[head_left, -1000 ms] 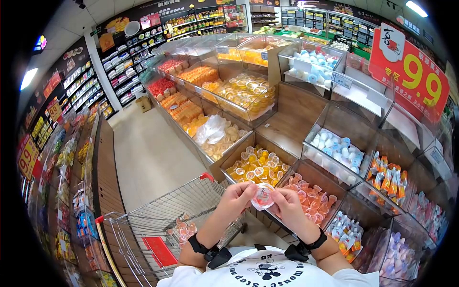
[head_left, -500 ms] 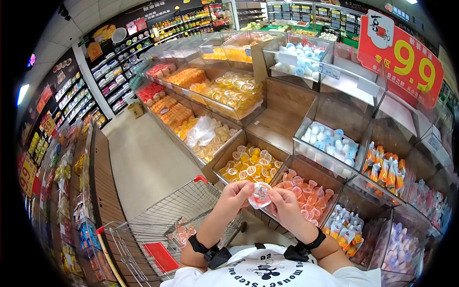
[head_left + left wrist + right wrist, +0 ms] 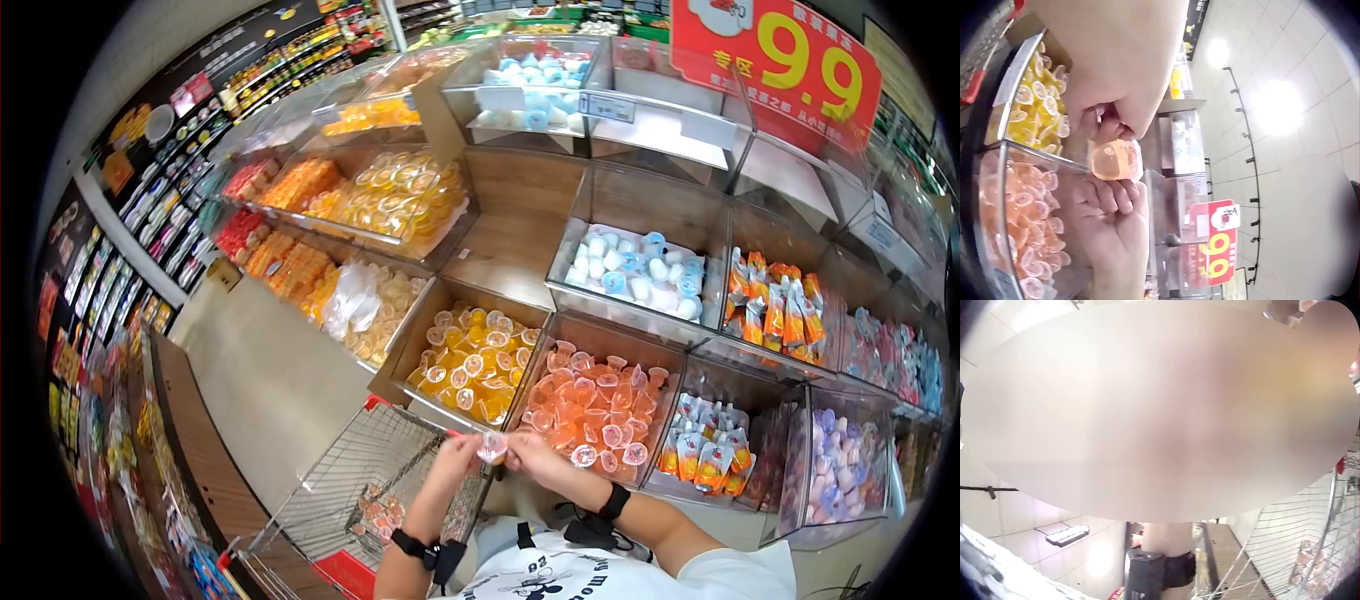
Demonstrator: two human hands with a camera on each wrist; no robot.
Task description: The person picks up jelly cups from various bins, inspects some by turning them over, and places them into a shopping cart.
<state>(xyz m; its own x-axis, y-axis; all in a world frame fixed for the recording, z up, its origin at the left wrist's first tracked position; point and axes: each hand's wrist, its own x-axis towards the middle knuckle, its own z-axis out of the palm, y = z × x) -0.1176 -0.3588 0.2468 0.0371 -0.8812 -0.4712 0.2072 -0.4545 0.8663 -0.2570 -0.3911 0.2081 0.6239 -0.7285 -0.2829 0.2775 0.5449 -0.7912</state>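
Note:
In the head view, a small clear jelly cup with pinkish-orange filling is held up between both hands. My left hand pinches one side of it, and the right hand grips the opposite side. The left wrist view shows the cup close up, its printed lid turned sideways, with the right hand's curled fingers against it. Just beyond the hands is a bin of orange-pink jelly cups, beside one of yellow jelly cups. A large blurred patch covers most of the right wrist view.
A wire shopping cart stands at the left, several pink jelly cups inside it. Clear-walled bins hold white and blue cups, orange pouches and purple cups. A red price sign rises behind.
The head view has swung right, so the bins and sign sit further left. Both hands, still holding the jelly cup, appear lower and further left, and its lid no longer faces the head camera as squarely.

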